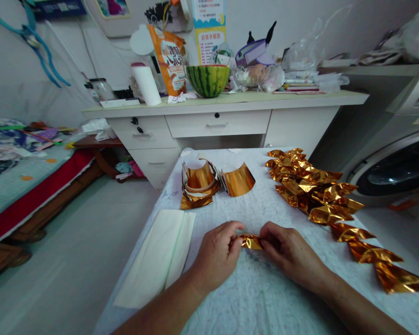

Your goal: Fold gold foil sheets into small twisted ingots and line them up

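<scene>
Between my two hands is a small strip of folded gold foil paper (252, 242), low over the cloth-covered table. My left hand (219, 249) pinches its left end between thumb and fingers. At the other end, my right hand (287, 249) is closed on the foil, its fingertips hiding that edge. Beyond them lie a stack of curled gold foil sheets (199, 179) and a separate curled gold sheet (240, 180). Several folded gold foil pieces (330, 213) with pointed ends spread along the table's right side.
Folded white paper (157, 260) lies at the table's left edge. Behind stands a white desk (218, 123) bearing half a watermelon (207, 81), an orange snack bag (169, 63) and a white paper roll (145, 83). A washing machine (405, 135) is at the right, a bed (24, 186) at the left.
</scene>
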{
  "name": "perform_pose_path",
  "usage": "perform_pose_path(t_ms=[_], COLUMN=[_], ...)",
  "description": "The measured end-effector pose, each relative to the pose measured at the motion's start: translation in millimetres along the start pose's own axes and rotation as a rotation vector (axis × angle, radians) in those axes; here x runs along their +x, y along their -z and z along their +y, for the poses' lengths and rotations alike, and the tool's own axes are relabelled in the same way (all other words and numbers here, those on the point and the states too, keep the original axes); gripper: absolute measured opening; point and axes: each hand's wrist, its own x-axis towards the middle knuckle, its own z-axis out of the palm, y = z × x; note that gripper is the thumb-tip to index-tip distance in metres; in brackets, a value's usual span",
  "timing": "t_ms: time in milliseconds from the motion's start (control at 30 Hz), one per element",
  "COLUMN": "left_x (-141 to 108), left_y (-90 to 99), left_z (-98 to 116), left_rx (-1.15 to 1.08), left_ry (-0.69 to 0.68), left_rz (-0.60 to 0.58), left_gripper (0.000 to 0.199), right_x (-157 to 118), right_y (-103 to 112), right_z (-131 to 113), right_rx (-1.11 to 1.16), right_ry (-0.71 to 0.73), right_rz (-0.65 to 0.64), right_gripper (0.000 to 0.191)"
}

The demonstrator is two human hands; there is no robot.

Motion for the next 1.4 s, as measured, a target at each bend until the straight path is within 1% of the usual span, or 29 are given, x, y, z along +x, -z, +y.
perform_pose_path(t_ms=[67, 133, 200, 300, 367, 400, 567, 633, 700, 800, 900, 1067, 1200, 1300, 1400], left_x=[-0.6, -0.6, 0.0, 1.0, 1.4, 1.6, 5.8, 8.2, 9.7, 9.7, 8.6, 8.2, 9.1, 10.1, 10.5], left_y=[3.5, 7.9, 12.1, 15.7, 15.5, 14.6, 9.5, 9.3, 9.9, 10.8, 10.8, 9.1, 8.6, 9.7, 10.1], left_z=[1.6, 2.9, 3.9, 3.8, 2.1, 0.8, -6.1, -7.6, -9.0, -12.0, -14.6, -13.7, -11.0, -10.2, -11.2], left_rx=[-0.043, -0.071, -0.091, -0.152, -0.226, -0.266, -0.597, -0.723, -0.847, -1.028, -1.144, -1.151, -1.103, -1.041, -1.011], left_ry=[-0.025, -0.073, -0.118, -0.126, -0.076, -0.027, 0.287, 0.369, 0.402, 0.412, 0.425, 0.418, 0.405, 0.353, 0.281], left_rz=[-0.006, -0.033, -0.061, -0.088, -0.102, -0.109, -0.129, -0.125, -0.142, -0.193, -0.228, -0.239, -0.211, -0.178, -0.172], left_gripper=[0.023, 0.016, 0.012, 0.015, 0.020, 0.022, 0.028, 0.030, 0.029, 0.029, 0.032, 0.032, 0.035, 0.036, 0.034], right_x=[-0.2, -0.5, -0.9, -1.6, -1.9, -2.1, -3.2, -3.7, -3.7, -2.4, -0.4, 0.2, -1.6, -1.8, -0.9], right_y=[2.0, 3.4, 4.6, 6.1, 7.2, 8.0, 15.8, 19.5, 21.9, 23.0, 23.3, 23.5, 20.6, 18.2, 16.6], right_z=[2.5, 5.1, 6.7, 7.4, 7.4, 7.2, 3.5, 1.8, 1.6, 4.9, 8.3, 9.1, 11.5, 13.7, 15.9], right_rx=[0.114, 0.252, 0.409, 0.593, 0.647, 0.664, 0.691, 0.712, 0.745, 0.765, 0.789, 0.860, 0.932, 0.946, 0.962], right_ry=[-0.023, -0.042, -0.062, -0.092, -0.108, -0.115, -0.122, -0.105, -0.096, -0.111, -0.137, -0.169, -0.154, -0.112, -0.056], right_rz=[-0.011, -0.034, -0.081, -0.166, -0.195, -0.200, -0.215, -0.232, -0.244, -0.240, -0.225, -0.189, -0.194, -0.190, -0.181], right_gripper=[0.012, 0.015, 0.017, 0.025, 0.028, 0.029, 0.035, 0.035, 0.035, 0.032, 0.031, 0.033, 0.028, 0.023, 0.021])
